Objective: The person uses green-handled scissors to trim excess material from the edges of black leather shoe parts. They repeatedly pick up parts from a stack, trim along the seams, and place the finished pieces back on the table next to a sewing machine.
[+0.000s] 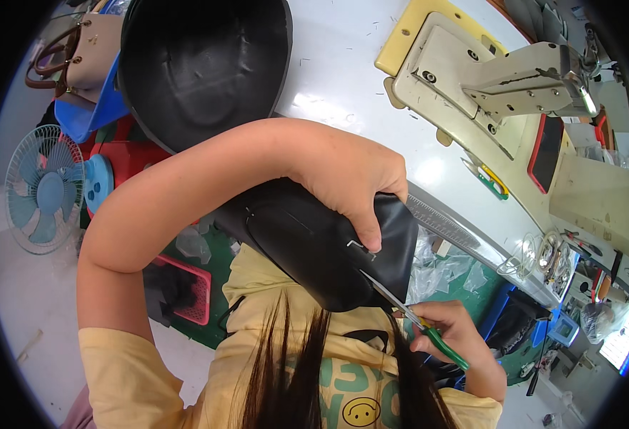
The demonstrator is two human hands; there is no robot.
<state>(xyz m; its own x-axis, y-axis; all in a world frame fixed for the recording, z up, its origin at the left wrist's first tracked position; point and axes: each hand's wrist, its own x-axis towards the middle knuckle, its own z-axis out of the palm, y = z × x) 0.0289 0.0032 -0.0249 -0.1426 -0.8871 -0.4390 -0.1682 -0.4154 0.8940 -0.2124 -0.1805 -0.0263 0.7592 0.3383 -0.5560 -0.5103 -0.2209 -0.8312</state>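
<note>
A black leather-like bag piece [296,236] lies across my lap against the table's near edge. My left hand [354,179] grips its far right edge, thumb pressed on the top face and the fingers hidden behind. Beside that thumb a small pale bracket-shaped mark or slit shows in the leather. My right hand [454,332] holds small scissors [439,345] with green and yellow handles. Their metal blades point up and left, with the tips at the leather just below the thumb. Whether the tips are in the leather I cannot tell.
A sewing machine [497,93] stands on the white table [336,64] at far right, near another pair of scissors [487,179]. A metal ruler [443,222] runs along the table edge. A large black shaped piece [203,64] sits far left, beyond a blue fan [46,189].
</note>
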